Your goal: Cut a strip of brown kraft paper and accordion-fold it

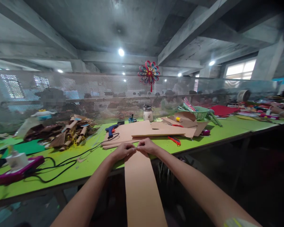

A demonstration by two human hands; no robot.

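Observation:
A long strip of brown kraft paper (142, 186) runs from the table's front edge down toward me. At its far end, my left hand (125, 150) pinches the edge from the left. My right hand (147, 146) pinches the same edge from the right, close beside the left one. Just beyond my hands lies a stack of brown paper sheets (130, 130), with a folded brown piece (158, 131) on top. To the right of my right hand rests a red utility knife (174, 141). A blue glue gun (111, 130) sits on the left side of the stack.
On the green table (85, 164), a purple power strip (21, 170) with black cables lies at left, near a heap of crumpled brown paper (71, 134). A jar (148, 113) and green basket (198, 113) stand behind. Another person's arm (282, 113) shows far right. A perforated screen (97, 94) backs the table.

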